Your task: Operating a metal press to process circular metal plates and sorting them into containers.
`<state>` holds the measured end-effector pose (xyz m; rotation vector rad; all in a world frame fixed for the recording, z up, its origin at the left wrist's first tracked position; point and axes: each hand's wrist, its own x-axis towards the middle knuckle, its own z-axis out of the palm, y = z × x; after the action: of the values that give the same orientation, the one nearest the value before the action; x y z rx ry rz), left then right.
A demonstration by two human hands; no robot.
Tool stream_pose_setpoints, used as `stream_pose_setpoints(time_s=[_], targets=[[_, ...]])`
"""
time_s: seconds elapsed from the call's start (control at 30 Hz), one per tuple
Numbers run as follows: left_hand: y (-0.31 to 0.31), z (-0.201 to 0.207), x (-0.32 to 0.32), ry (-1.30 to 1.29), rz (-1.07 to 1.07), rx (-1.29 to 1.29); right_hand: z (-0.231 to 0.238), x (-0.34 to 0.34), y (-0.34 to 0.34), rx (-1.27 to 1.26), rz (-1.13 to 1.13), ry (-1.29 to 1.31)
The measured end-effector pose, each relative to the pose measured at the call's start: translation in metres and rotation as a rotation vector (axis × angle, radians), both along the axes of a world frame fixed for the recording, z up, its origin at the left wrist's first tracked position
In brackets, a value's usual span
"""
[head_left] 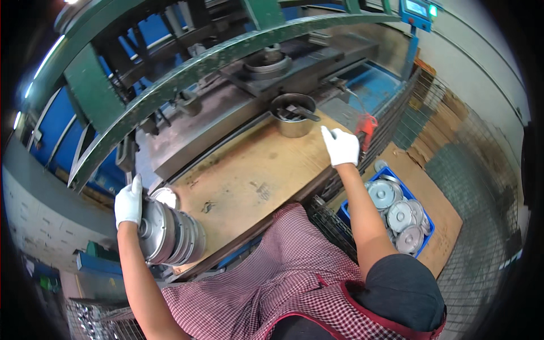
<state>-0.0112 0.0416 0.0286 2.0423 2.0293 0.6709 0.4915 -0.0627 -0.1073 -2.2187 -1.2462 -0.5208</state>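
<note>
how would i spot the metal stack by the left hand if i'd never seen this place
Below the green machine frame runs a tan board. At its left end, beside the white-gloved left hand, stands a stack of round grey metal parts. Unlike the similar parts jumbled in the blue bin, these form one column.

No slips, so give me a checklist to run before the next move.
1. Left white-gloved hand at the stack of round grey metal discs: ok.
2. Firm grip there: cannot tell, fingers partly hidden.
3. Right white-gloved hand free: ok, nothing visible in it.
4. Round steel pot upright on the tan board: ok.
5. Dark flat bar wholly inside the pot: not ok, it juts over the rim.
</note>
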Motion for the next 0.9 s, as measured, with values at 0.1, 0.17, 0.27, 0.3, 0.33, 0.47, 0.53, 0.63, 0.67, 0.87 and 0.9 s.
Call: stream_pose_setpoints(time_s=[0.1,0.17,0.27,0.3,0.33,0.47,0.53,0.63,0.67,0.87,0.9], targets=[[-0.005,0.006,-0.001,0.110,0.037,-0.060,0.006,-0.004,0.001,0.046,-0.035,0.065],[-0.004,0.010,-0.001,0.232,-0.040,-0.151,0.007,-0.006,0.000,0.093,-0.035,0.082],[-0.003,0.013,0.000,0.196,-0.054,-0.272,-0.002,-0.002,0.003,0.051,-0.112,0.084],[-0.004,0.013,0.000,0.191,-0.053,-0.263,-0.007,0.004,0.004,-0.002,-0.051,0.034],[-0.005,0.014,0.001,0.202,-0.080,-0.274,-0.013,0.011,0.008,-0.114,-0.129,0.028],[-0.017,0.014,0.002,0.083,-0.076,-0.262,-0.046,0.053,0.012,-0.006,0.131,-0.126],[-0.017,0.013,0.000,0.049,-0.059,-0.253,-0.049,0.074,0.022,-0.264,0.081,-0.341],[-0.005,0.004,-0.002,0.055,-0.049,-0.181,-0.038,0.079,0.033,-0.283,0.118,-0.380],[0.002,0.001,-0.002,0.063,-0.080,-0.180,-0.044,0.068,0.028,-0.005,-0.002,-0.370],[0.034,-0.014,0.010,0.076,-0.049,-0.180,-0.014,0.026,0.008,0.019,0.034,-0.399],[0.035,-0.015,0.012,0.093,-0.050,-0.137,-0.011,0.023,0.008,0.027,0.043,-0.406]])
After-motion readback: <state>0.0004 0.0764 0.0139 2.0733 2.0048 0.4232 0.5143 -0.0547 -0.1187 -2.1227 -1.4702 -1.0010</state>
